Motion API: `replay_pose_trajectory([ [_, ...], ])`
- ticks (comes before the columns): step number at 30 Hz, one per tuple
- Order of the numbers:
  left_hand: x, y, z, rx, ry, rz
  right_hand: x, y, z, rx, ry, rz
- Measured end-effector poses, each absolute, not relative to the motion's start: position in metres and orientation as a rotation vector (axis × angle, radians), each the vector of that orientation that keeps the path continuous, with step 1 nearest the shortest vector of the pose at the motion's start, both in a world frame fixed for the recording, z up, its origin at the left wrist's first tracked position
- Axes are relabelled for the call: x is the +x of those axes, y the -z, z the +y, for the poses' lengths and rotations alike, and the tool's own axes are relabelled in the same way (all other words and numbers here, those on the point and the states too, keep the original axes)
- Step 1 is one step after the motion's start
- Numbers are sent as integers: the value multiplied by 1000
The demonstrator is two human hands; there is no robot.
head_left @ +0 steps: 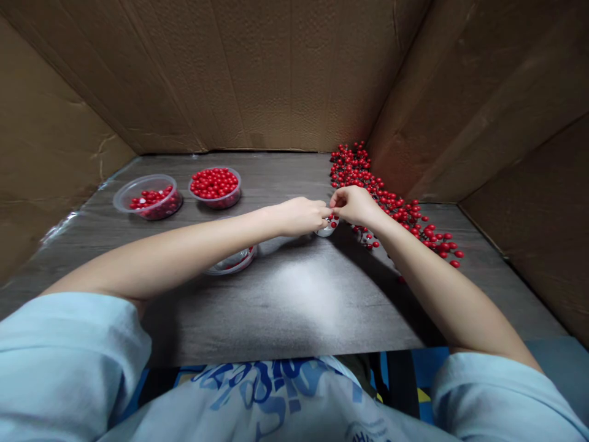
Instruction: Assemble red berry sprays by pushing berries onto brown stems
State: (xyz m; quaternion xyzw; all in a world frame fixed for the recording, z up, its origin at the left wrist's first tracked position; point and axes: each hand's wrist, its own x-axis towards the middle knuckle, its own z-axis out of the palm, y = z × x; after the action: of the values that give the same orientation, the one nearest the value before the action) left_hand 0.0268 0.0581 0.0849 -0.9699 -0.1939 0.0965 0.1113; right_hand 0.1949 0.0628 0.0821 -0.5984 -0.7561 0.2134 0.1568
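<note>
The left arm reaches in from the lower left and lies almost level across the table, with the left hand (299, 217) turned back-up and its fingers pointing right. The right arm rises from the lower right at a steeper slant, and the right hand (354, 206) bends down and inward at the wrist. The two hands are together: the fingertips (326, 212) of the left hand meet those of the right just above a small clear cup (326, 230), which sits on the table below them. A few red berries (333, 221) show at the pinch, but I cannot tell exactly what either hand is gripping.

A long heap of red berry sprigs (368, 184) runs along the right side of the table, just beyond the right hand. Farther left stand two clear plastic tubs: one (148, 197) holds a shallow layer of berries, and the other (215, 187) is full of them. A third clear tub (232, 261) sits partly hidden under the left forearm. Cardboard walls (276, 73) surround the dark wood-grain table (294, 307).
</note>
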Motion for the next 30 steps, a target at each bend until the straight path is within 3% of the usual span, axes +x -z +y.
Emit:
replay_pose_trajectory([
  [12,25,-88,63,-2893,-235,-658,198,-84,66,-1727,-649,-2146],
  [24,-8,-93,66,-3154,428,-910,206,-86,66,-1435,-1186,-1641],
  [30,-25,-84,48,-2949,600,-1037,186,-95,52,-1343,-1192,-1421],
])
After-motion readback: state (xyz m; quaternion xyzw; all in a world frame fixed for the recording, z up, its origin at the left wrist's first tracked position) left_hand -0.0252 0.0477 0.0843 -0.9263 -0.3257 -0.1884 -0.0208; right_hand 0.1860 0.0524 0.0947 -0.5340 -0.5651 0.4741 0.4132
